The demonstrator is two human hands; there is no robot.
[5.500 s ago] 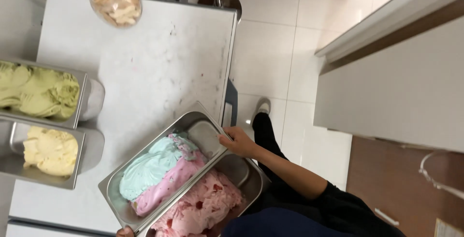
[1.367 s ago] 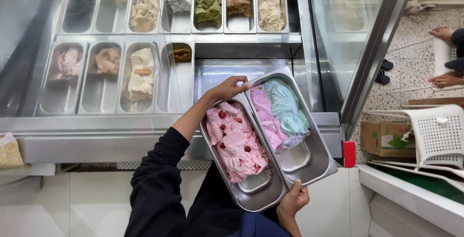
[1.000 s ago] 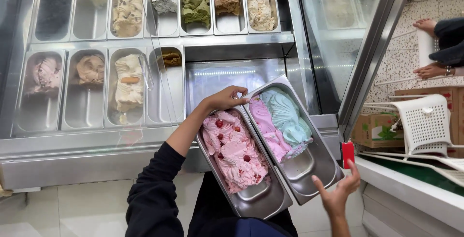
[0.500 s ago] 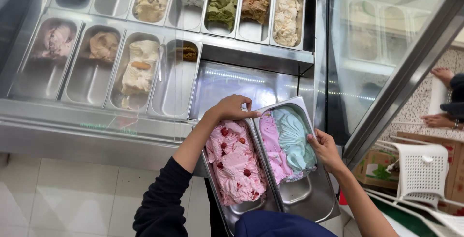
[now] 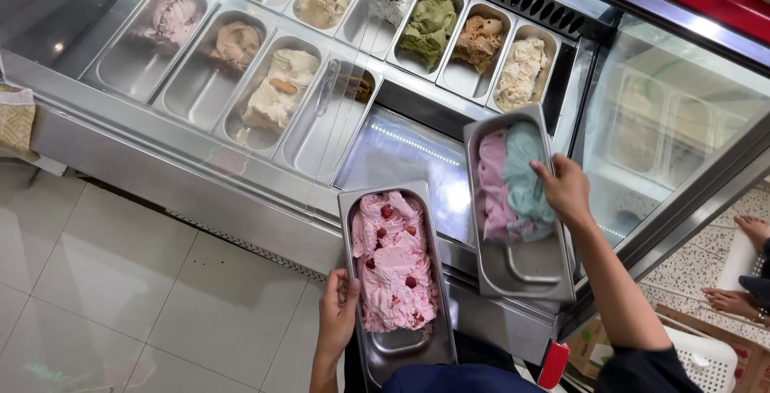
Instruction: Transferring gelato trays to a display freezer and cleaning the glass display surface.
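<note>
A single head-worn camera looks steeply down from above at an ice-cream display freezer [image 5: 265, 192], which runs diagonally across the frame from upper right to lower left. The view is tilted, so the freezer's steel front edge slants and its glass pane [image 5: 682, 144] sits at the far right. The camera is close enough that the wearer's forearms enter from the bottom edge just before the freezer, yet high enough to take in two rows of tubs inside it and the tiled floor [image 5: 104, 289] to the freezer's lower left. There is no second view to share ground with.
</note>
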